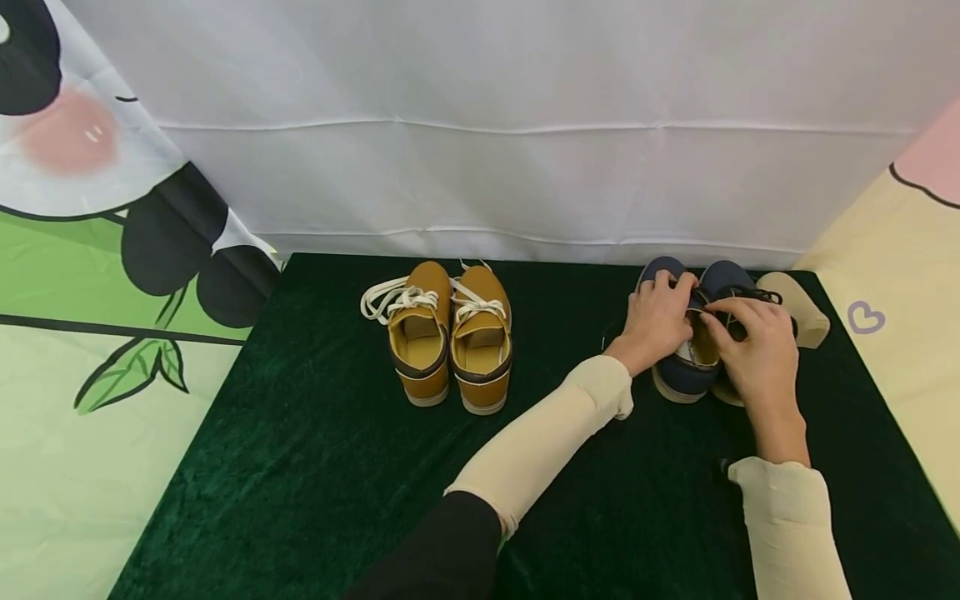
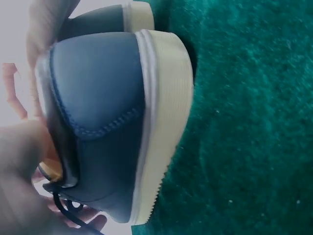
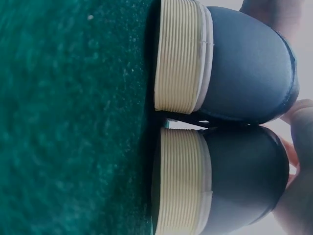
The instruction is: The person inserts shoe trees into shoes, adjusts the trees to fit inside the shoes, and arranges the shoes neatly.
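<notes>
A pair of navy lace-up shoes with cream soles stands side by side, toes away from me, at the right of the head view. My left hand (image 1: 657, 321) curls over the front of the left navy shoe (image 1: 681, 375), holding it around the lacing. From the right, my right hand (image 1: 761, 346) reaches across the right navy shoe (image 1: 726, 275), thumb and forefinger pinching at the left shoe's opening. What exactly the fingertips pinch is too small to tell. A black shoelace (image 2: 66, 211) hangs loose from the left shoe in the left wrist view.
A tan pair, left shoe (image 1: 420, 333) and right shoe (image 1: 482, 342), stands left of the navy pair, with white laces. A cream-coloured object (image 1: 798, 308) lies beyond my right hand. Dark green cloth (image 1: 300, 467) covers the table; a white curtain (image 1: 487, 183) hangs behind.
</notes>
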{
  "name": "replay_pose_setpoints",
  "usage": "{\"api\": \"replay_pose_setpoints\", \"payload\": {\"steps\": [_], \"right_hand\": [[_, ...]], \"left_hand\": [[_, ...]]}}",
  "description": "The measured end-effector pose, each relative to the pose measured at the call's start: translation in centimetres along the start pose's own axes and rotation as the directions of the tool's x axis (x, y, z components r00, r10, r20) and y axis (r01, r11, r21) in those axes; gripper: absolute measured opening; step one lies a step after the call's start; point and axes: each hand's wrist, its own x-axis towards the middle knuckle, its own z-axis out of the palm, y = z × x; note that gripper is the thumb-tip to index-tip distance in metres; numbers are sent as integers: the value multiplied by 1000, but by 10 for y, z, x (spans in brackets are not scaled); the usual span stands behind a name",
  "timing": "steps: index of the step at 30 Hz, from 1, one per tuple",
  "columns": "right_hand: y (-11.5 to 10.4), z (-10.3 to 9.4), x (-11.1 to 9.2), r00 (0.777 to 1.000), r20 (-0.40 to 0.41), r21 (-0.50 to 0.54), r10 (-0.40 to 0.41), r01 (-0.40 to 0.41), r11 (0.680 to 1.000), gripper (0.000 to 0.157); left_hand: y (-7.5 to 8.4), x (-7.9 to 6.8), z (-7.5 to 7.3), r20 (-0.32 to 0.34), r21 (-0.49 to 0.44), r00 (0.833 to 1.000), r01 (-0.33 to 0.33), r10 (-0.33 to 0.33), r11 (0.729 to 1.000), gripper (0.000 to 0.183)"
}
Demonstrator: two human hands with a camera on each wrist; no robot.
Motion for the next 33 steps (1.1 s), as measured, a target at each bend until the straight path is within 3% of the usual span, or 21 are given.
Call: {"api": "replay_pose_setpoints", "payload": {"steps": [9, 19, 23, 27, 33], "right_hand": [[2, -8, 3, 999, -35, 33, 37, -35, 999, 19], [10, -19, 1, 991, -78, 42, 110, -107, 993, 20], [14, -22, -2, 988, -92, 42, 126, -122, 992, 21], [18, -25, -4, 982, -102, 29, 159, -156, 987, 23], [26, -29, -6, 974, -89, 8, 210, -210, 978, 24]], "left_hand": [[12, 1, -3, 5, -17, 998, -60, 60, 998, 42], [17, 4, 0, 34, 114, 986, -167, 164, 979, 40], [20, 4, 2, 28, 126, 980, -198, 196, 972, 42], [23, 3, 1, 26, 124, 980, -200, 198, 972, 44], [32, 5, -3, 89, 153, 984, -164, 152, 974, 46]]}}
